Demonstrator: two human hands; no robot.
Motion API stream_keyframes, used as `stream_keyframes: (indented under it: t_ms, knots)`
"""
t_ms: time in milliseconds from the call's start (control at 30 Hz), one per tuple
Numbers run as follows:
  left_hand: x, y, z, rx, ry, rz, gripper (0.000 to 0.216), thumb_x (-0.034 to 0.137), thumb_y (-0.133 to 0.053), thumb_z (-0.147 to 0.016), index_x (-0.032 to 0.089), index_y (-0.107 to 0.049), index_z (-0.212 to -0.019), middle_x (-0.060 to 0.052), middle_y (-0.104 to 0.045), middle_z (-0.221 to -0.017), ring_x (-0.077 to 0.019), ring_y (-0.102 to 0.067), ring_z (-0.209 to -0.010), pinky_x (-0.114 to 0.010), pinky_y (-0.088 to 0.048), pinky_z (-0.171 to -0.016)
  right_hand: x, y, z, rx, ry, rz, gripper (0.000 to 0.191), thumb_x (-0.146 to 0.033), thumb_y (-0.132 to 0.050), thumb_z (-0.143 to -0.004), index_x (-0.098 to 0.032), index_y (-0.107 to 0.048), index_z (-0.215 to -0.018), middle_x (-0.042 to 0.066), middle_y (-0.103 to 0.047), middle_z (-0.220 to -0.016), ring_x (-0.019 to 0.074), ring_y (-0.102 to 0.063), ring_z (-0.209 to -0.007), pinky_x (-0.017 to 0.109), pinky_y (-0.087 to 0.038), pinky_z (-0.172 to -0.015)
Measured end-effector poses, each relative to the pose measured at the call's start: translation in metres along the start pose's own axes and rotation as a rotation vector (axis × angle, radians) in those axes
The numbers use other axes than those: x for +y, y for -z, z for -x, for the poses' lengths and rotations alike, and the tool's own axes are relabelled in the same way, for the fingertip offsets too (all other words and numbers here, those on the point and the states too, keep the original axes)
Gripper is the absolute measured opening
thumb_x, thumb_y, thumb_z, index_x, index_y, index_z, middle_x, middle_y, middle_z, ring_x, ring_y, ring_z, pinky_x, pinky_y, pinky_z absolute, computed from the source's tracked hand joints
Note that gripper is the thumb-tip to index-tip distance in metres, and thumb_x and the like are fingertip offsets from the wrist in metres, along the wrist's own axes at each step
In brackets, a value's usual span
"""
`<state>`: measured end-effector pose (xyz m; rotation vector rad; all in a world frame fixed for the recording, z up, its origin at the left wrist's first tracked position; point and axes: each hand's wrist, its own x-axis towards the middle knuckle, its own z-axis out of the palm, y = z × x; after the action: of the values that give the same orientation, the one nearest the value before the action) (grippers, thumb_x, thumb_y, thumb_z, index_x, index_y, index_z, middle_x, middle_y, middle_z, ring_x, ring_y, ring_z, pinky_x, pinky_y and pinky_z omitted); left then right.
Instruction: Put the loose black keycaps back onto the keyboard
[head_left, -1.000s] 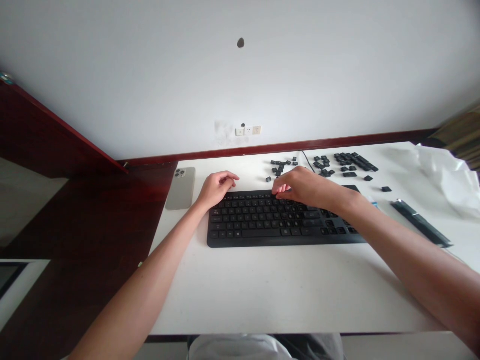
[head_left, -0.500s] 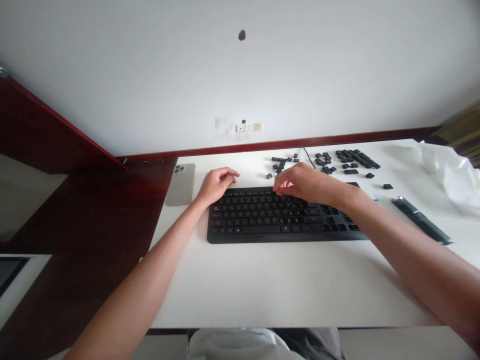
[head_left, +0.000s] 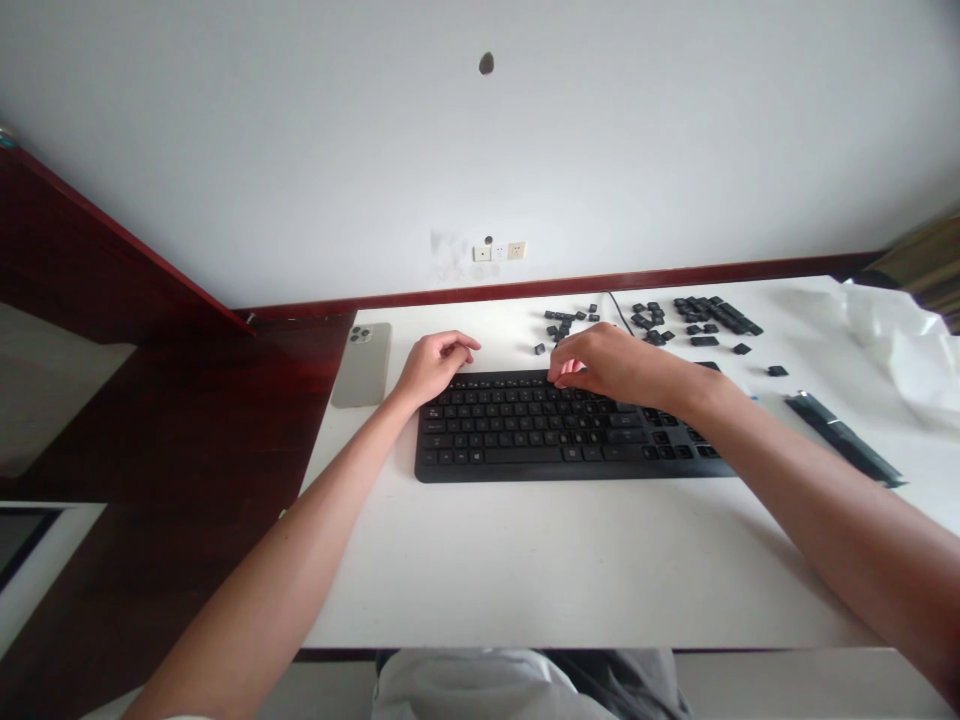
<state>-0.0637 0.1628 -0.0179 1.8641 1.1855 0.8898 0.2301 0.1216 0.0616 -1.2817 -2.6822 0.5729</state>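
The flat black plastic computer keyboard point(head_left: 555, 425) lies across the middle of the white table point(head_left: 562, 570), its long side parallel to the near edge. The person's right hand point(head_left: 611, 365) is arched over the keyboard's far row, right of centre, with the fingers bent down and drawn narrow onto the keys. From where I stand I cannot tell whether they pinch anything. The left hand point(head_left: 433, 365) rests at the keyboard's far left corner, fingers loosely curled and gripping nothing.

Beyond the keyboard, along the table's far edge, lie small loose black keycaps: a thin scatter point(head_left: 570, 322) just behind the right hand and a denser heap point(head_left: 709, 315) further right. A thin dark cable point(head_left: 616, 305) runs between them. A grey smartphone point(head_left: 363, 363) lies face down at the table's far left corner, and a long dark bar-shaped tool point(head_left: 840, 438) lies near the right edge. Crumpled white sheeting point(head_left: 896, 345) covers the far right corner.

A dark red wooden surface point(head_left: 172, 440) adjoins the table on the left. The wall behind is plain white, with small white sockets point(head_left: 499, 251) low down and a dark spot point(head_left: 486, 63) high up.

The right forearm hides part of the keyboard's right end. The key legends are too small to read.
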Motion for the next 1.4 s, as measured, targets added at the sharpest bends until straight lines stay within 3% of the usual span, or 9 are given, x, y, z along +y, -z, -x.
stream_keyframes:
  t_ms: [233, 367, 567, 733, 933, 1100, 1400]
  knots:
    - [0.001, 0.0, -0.001, 0.003, -0.005, -0.008, 0.025, 0.021, -0.054, -0.092, 0.02, -0.078, -0.1, -0.004, -0.076, -0.085, -0.0179, -0.071, -0.083, -0.028, -0.051, -0.076, 0.001, -0.003, -0.001, 0.009, 0.055, 0.055, 0.018, -0.011, -0.065, -0.09, -0.022, -0.08, -0.09, 0.003, -0.081, -0.095, 0.0209, -0.073, -0.088, 0.031, -0.051, -0.08]
    - [-0.001, -0.001, -0.001, 0.0, -0.011, -0.01, 0.026, 0.021, -0.054, -0.092, 0.02, -0.078, -0.1, -0.004, -0.076, -0.086, -0.0178, -0.071, -0.083, -0.027, -0.05, -0.074, 0.006, -0.004, -0.001, 0.008, 0.025, 0.02, 0.016, -0.016, -0.068, -0.09, -0.024, -0.082, -0.094, 0.002, -0.082, -0.096, 0.0209, -0.074, -0.089, 0.031, -0.054, -0.081]
    - [-0.003, -0.001, -0.001, -0.003, -0.019, -0.008, 0.025, 0.022, -0.055, -0.092, 0.02, -0.079, -0.1, -0.004, -0.076, -0.086, -0.0177, -0.071, -0.082, -0.028, -0.05, -0.073, 0.004, -0.003, -0.002, 0.028, -0.031, -0.033, 0.025, -0.015, -0.058, -0.095, -0.023, -0.082, -0.095, 0.001, -0.082, -0.095, 0.0187, -0.075, -0.086, 0.029, -0.053, -0.078]
    - [-0.001, 0.0, -0.001, 0.0, -0.005, -0.016, 0.026, 0.022, -0.054, -0.092, 0.02, -0.079, -0.101, -0.004, -0.076, -0.088, -0.0179, -0.071, -0.084, -0.028, -0.051, -0.076, 0.007, -0.006, -0.005, 0.031, -0.078, -0.065, 0.018, -0.02, -0.062, -0.093, -0.025, -0.08, -0.093, 0.0, -0.081, -0.096, 0.0208, -0.073, -0.091, 0.031, -0.052, -0.08]
    - [0.002, -0.001, 0.0, 0.002, 0.008, -0.033, 0.027, 0.021, -0.054, -0.091, 0.02, -0.079, -0.101, -0.004, -0.076, -0.087, -0.0178, -0.071, -0.084, -0.028, -0.051, -0.077, 0.013, -0.002, -0.016, -0.111, -0.25, -0.137, 0.01, -0.026, -0.07, -0.088, -0.025, -0.08, -0.089, 0.002, -0.081, -0.092, 0.0229, -0.073, -0.093, 0.032, -0.051, -0.079]
    - [-0.001, -0.001, -0.001, 0.008, 0.007, -0.009, 0.025, 0.024, -0.055, -0.091, 0.02, -0.079, -0.099, -0.003, -0.076, -0.085, -0.0173, -0.07, -0.082, -0.027, -0.05, -0.076, -0.004, 0.011, -0.033, -0.28, -0.443, -0.118, 0.01, -0.023, -0.072, -0.087, -0.02, -0.078, -0.094, 0.006, -0.08, -0.093, 0.0226, -0.074, -0.078, 0.032, -0.052, -0.069]
    - [-0.002, -0.001, -0.001, 0.016, 0.004, -0.012, 0.025, 0.025, -0.055, -0.091, 0.021, -0.079, -0.098, -0.002, -0.075, -0.082, -0.016, -0.067, -0.076, -0.026, -0.047, -0.071, -0.028, 0.019, -0.05, -0.405, -0.48, 0.141, 0.015, -0.024, -0.068, -0.089, -0.016, -0.078, -0.096, 0.011, -0.076, -0.079, 0.0249, -0.07, -0.065, 0.036, -0.051, -0.059]
